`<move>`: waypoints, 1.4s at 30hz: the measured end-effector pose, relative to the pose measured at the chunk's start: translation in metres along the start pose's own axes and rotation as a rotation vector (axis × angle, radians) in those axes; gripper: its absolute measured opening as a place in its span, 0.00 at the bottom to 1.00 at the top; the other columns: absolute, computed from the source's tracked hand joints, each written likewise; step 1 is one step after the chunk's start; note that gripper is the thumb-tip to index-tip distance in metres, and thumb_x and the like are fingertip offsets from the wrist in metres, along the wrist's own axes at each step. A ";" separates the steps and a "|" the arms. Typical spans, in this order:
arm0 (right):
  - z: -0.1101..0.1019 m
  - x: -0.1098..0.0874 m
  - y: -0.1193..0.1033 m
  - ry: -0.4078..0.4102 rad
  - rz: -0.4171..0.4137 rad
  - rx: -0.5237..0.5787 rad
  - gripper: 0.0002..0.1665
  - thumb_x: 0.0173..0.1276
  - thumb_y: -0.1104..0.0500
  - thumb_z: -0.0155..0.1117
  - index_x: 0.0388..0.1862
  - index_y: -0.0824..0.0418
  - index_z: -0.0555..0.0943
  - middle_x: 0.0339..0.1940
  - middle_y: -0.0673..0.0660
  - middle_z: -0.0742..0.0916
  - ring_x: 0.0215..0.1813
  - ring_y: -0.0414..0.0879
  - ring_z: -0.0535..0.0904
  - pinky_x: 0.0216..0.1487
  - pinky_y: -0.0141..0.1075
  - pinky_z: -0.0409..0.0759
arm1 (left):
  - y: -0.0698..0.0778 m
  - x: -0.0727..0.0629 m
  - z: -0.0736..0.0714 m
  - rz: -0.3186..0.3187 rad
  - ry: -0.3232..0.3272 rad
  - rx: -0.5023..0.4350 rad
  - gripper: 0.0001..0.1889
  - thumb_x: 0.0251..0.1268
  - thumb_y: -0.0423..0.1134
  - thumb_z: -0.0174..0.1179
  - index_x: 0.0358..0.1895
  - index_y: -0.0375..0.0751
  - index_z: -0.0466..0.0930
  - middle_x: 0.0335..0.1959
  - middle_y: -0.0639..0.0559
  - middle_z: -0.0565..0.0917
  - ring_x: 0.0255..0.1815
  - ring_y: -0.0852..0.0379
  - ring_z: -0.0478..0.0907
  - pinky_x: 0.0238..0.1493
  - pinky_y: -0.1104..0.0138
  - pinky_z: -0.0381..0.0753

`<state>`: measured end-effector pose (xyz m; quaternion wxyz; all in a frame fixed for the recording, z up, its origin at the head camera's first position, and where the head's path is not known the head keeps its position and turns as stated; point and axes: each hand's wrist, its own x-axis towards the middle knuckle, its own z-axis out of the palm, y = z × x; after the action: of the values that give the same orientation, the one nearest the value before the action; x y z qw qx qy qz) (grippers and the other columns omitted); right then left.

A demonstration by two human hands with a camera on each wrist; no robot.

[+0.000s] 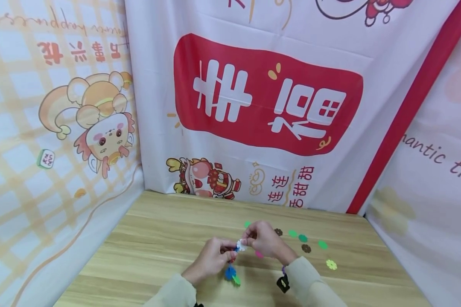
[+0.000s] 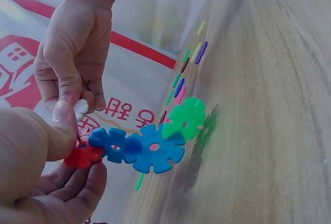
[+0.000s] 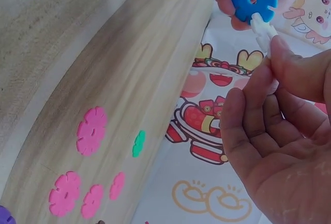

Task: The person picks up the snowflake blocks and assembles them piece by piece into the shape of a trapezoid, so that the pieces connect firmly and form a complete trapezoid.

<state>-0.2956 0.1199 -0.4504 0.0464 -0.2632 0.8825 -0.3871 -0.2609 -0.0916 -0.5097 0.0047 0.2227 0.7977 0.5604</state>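
Observation:
My left hand pinches a chain of plastic snowflake discs, its fingers and thumb at the red disc. From there the chain runs through two blue discs to a green disc at its free end, over the table. In the right wrist view another blue disc sits at the chain's other end, beside the red. My right hand pinches a white disc between thumb and index finger; its edge meets the blue disc's edge there.
Loose discs lie on the wooden table beyond and right of my hands: pink discs, green discs, brown discs and a yellow-green disc. Printed cloth hangs behind the table and along both sides.

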 end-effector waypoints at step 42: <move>-0.027 0.002 0.061 -0.169 -0.076 -0.269 0.08 0.67 0.64 0.77 0.44 0.62 0.91 0.40 0.54 0.92 0.41 0.43 0.86 0.43 0.33 0.87 | -0.005 0.007 -0.011 -0.119 -0.015 -0.127 0.07 0.73 0.41 0.69 0.45 0.43 0.87 0.41 0.49 0.87 0.40 0.56 0.81 0.39 0.72 0.83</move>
<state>-0.3309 0.1713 -0.4745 0.0701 -0.3318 0.9087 -0.2434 -0.2713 -0.1003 -0.5083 0.0579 0.1784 0.7722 0.6071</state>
